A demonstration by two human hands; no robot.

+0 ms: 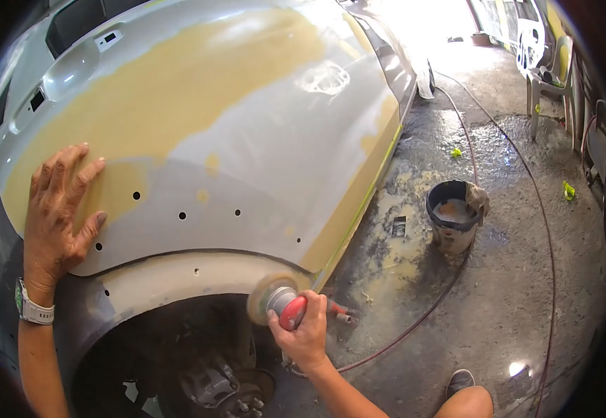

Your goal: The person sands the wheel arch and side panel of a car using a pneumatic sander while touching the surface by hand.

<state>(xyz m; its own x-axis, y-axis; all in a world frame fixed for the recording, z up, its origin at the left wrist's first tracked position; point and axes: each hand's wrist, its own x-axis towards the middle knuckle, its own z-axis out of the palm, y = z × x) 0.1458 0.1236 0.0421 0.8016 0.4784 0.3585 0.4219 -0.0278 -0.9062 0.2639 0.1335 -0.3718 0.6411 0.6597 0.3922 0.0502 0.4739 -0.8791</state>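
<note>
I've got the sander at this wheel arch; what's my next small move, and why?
I'd probably ease the sander leftward along the pale arch strip: its disc overlaps the strip near the large panel's lower corner, most of the strip stretches left, and your right hand grips the sander firmly enough to guide it.

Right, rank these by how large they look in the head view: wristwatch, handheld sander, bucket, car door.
Largest to smallest:
1. Car door
2. Bucket
3. Handheld sander
4. Wristwatch
</note>
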